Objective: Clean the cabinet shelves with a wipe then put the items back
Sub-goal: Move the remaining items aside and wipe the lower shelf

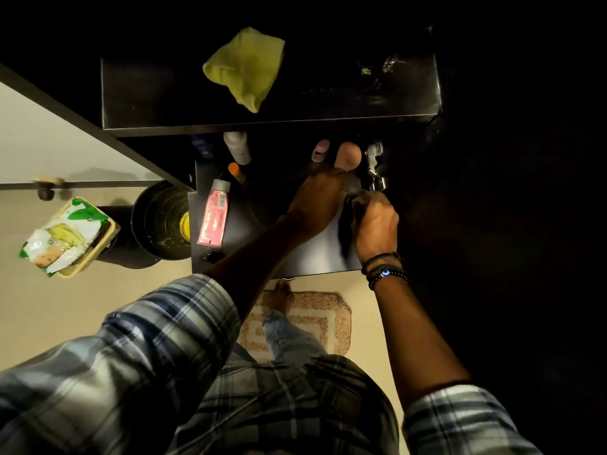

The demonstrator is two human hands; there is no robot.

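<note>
The yellow wipe (244, 68) lies crumpled on the top dark shelf (328, 103) of the cabinet, well apart from both hands. Below that shelf, on the lower shelf (312, 254), the left hand (317, 200) and the right hand (376, 221) meet near a metal hinge (374, 165); each grip is closed on a small dark item between them, which I cannot identify. Just behind the left hand stand a peach round bottle (348, 154) and a small pale one (320, 151). Further left on the lower shelf lie a pink tube (213, 215), an orange-capped item (236, 170) and a grey bottle (238, 146). Left of the cabinet, a black bucket (161, 221) and a tray (105, 238) with a green-white packet (62, 234) are on the floor.
</note>
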